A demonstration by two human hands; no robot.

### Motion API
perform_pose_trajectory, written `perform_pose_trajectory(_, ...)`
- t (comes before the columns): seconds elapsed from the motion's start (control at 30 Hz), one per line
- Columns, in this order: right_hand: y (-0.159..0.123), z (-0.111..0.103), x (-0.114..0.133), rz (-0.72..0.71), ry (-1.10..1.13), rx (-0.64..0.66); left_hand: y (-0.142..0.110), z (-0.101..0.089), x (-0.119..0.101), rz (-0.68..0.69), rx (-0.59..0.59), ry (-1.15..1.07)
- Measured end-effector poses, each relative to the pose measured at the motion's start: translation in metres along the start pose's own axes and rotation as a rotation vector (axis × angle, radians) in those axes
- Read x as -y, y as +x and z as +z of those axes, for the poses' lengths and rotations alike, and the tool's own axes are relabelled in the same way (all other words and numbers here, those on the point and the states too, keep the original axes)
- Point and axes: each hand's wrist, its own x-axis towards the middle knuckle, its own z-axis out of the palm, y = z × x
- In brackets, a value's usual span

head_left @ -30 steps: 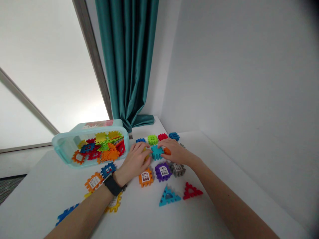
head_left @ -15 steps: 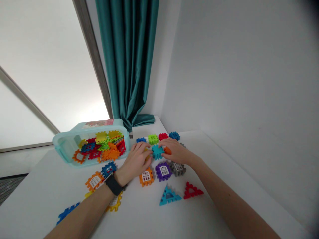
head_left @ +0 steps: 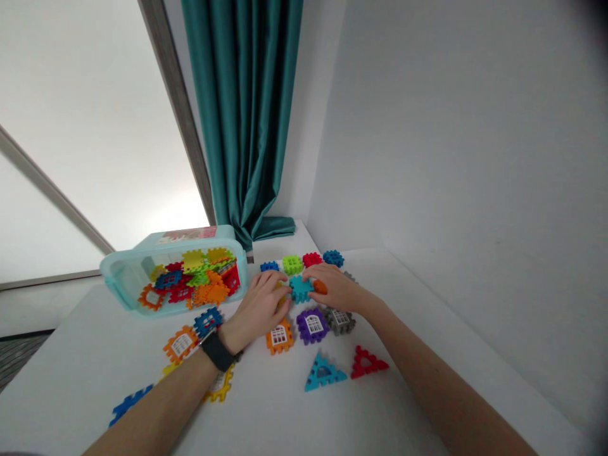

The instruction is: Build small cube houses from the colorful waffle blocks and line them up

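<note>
A light-blue toothed building tile [head_left: 301, 289] lies between my two hands on the white table. My left hand [head_left: 259, 307], with a dark watch on its wrist, curls its fingers around a yellow tile [head_left: 282, 296] that is mostly hidden. Across from it, my right hand [head_left: 336, 288] is bent over an orange tile [head_left: 320, 287]; its fingertips and thumb reach the light-blue tile's right side. In front of the hands lie an orange window tile [head_left: 279, 337], a purple window tile [head_left: 312, 325] and a grey window tile [head_left: 340, 321].
An aqua plastic box [head_left: 114, 272] full of coloured tiles lies tipped at the left. Behind my hands runs a row with a green tile [head_left: 292, 264] and a red tile [head_left: 312, 259]. Nearer are a blue triangle [head_left: 324, 373] and a red triangle [head_left: 368, 364]. More tiles lie around my left forearm.
The whole view has shifted very slightly. Both hands and the tiles keep practically the same places.
</note>
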Motion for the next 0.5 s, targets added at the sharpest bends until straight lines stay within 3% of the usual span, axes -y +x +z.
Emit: perform_pose_trajectory(0.5,-0.0024,0.0016,-0.0010,-0.014,-0.020,-0.017,-0.0001,-0.0008,0.0002,-0.030,-0.017,0.019)
